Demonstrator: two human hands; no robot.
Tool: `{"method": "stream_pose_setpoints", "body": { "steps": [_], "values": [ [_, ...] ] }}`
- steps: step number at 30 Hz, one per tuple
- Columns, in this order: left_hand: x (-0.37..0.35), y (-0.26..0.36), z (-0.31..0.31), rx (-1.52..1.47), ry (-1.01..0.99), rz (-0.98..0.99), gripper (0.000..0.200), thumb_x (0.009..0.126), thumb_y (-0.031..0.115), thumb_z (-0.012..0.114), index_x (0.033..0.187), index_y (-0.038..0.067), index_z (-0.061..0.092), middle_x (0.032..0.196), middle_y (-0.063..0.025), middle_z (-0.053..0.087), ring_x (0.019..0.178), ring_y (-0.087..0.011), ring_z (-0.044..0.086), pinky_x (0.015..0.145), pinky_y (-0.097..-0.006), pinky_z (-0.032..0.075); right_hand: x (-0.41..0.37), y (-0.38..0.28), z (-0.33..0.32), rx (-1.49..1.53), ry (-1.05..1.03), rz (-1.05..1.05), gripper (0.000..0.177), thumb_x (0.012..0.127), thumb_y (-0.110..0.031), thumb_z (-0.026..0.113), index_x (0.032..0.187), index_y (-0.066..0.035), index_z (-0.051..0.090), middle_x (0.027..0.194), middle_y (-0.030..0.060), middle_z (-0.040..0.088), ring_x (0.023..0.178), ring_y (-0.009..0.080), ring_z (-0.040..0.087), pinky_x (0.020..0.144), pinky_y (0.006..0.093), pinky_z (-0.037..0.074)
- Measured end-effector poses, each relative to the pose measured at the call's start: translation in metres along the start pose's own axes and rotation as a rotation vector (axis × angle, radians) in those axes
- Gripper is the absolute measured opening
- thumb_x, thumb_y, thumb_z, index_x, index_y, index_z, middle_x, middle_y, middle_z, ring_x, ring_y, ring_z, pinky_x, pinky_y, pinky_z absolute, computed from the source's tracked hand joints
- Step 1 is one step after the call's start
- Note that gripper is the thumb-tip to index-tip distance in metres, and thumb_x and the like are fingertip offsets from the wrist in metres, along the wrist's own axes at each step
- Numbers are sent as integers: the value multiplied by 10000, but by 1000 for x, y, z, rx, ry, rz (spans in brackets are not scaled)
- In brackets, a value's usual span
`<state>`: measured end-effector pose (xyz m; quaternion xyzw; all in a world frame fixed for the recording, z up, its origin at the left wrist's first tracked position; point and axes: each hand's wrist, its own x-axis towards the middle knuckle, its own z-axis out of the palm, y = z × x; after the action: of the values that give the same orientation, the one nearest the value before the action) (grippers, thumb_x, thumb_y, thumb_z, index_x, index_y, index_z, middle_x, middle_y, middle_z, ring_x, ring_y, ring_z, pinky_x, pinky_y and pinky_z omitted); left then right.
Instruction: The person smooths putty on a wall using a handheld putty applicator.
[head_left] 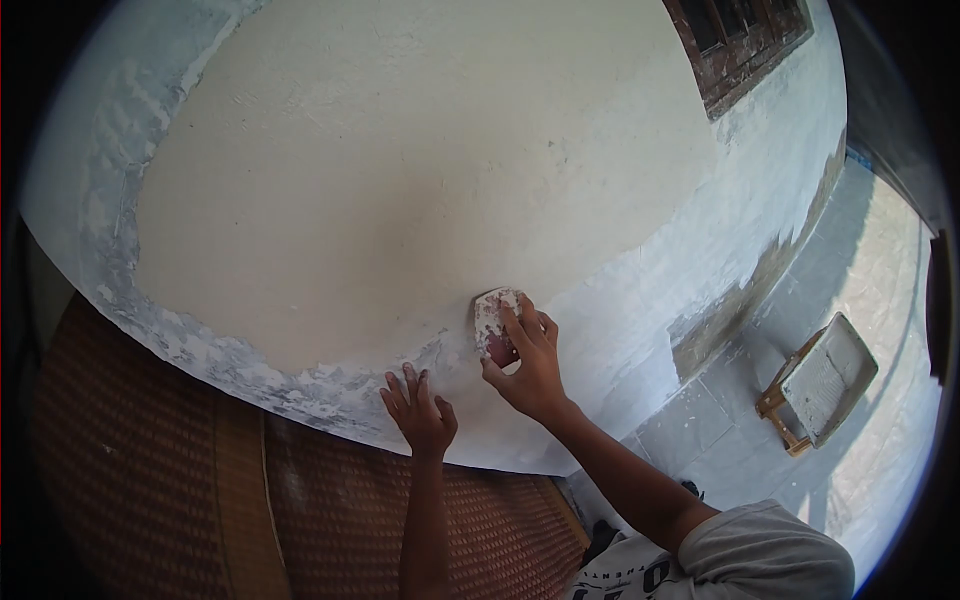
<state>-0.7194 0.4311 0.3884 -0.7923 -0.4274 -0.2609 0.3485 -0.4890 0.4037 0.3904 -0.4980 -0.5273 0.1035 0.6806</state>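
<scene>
The right hand (pixel 535 372) is closed on a flat scraper (pixel 490 310), thumb along its near edge and fingers curled over the far one, so that the thing sits in its grip, lying up against the wall (pixel 400 200). The scraper is a dull red under a crust of whitish smears, and it lies at the lower border of a big beige patch, up and to the right of the other hand. The left hand (pixel 422 415) holds nothing; its fingers are spread fairly wide, with the tips at the wall, just by a rough grey-and-white band, and the thumb is held apart

For writing, there is only the shirt (pixel 770 550), below the right hand, at the near end of that arm: part of a word shows, "HENTI", with larger dark characters beside it, one of them like an O; the rest is cut off or folded away. I can read no brand on the scraper. Well off to the right of the right hand, a smeared tray (pixel 828 380) rests on a wooden stool (pixel 785 405), and below the left hand is a brown woven surface (pixel 330 500)
</scene>
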Motion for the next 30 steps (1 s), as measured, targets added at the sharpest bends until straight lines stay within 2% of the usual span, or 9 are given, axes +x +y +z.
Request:
{"method": "stream_pose_setpoints", "body": {
  "steps": [5,8,12,16,20,23,25,27,30],
  "values": [
    [-2,-23,9,-98,96,86,399,920,154,504,1281,-11,537,1466,-231,515,1463,-486,300,1181,-651,163,-5,-7,-18,82,15,30,805,725,-134,795,1463,-48,485,1535,291,366,1347,486,381,1100,540,372],
    [-6,-50,13,-111,136,145,411,916,152,513,1295,-7,513,1448,-245,531,1455,-489,313,1170,-656,172,35,-18,-31,116,206,36,756,760,-69,768,1470,-124,515,1551,253,380,1343,445,414,1055,488,452],
    [-15,-74,22,-97,129,186,393,909,170,518,1268,11,535,1422,-241,560,1443,-489,335,1167,-646,167,114,-17,-45,-17,462,-90,622,806,-98,718,1410,-61,574,1551,253,384,1279,405,436,1022,458,464],
    [-12,-75,34,-22,230,234,367,898,180,523,1233,42,578,1393,-172,611,1442,-452,361,1185,-609,155,144,-35,-37,-54,484,-99,620,805,-134,719,1404,-62,579,1549,250,387,1286,438,419,1029,471,464],
    [-12,-75,34,-82,294,251,355,893,174,523,1219,51,593,1386,-134,627,1430,-425,397,1189,-597,153,101,-38,8,-218,339,-84,634,780,-168,734,1383,-35,589,1536,276,394,1288,483,428,1151,522,316],
    [-9,-74,33,-112,281,249,322,893,172,522,1180,58,611,1371,-121,643,1409,-414,435,1193,-590,149,54,-64,24,-59,262,1,587,821,-115,704,1382,6,580,1512,309,409,1273,390,490,966,417,530],
    [-10,-74,32,-153,322,258,293,890,166,522,1147,67,625,1359,-110,655,1403,-400,452,1194,-576,165,76,-62,13,-2,394,-53,563,847,-79,672,1393,9,567,1468,316,460,1180,315,590,863,337,574],
    [-10,-75,29,-167,329,264,281,891,164,522,1132,69,632,1360,-107,654,1400,-393,459,1195,-568,171,116,-76,-8,-11,482,-148,550,859,-74,647,1387,45,549,1407,359,507,880,216,705,823,321,564],
    [-9,-74,27,-198,338,267,262,894,163,521,1106,71,645,1360,-101,656,1393,-382,474,1196,-557,179,143,-66,-13,-114,482,-214,550,855,-97,656,1375,53,556,1390,384,507,841,216,704,792,326,563]
  ]
}}
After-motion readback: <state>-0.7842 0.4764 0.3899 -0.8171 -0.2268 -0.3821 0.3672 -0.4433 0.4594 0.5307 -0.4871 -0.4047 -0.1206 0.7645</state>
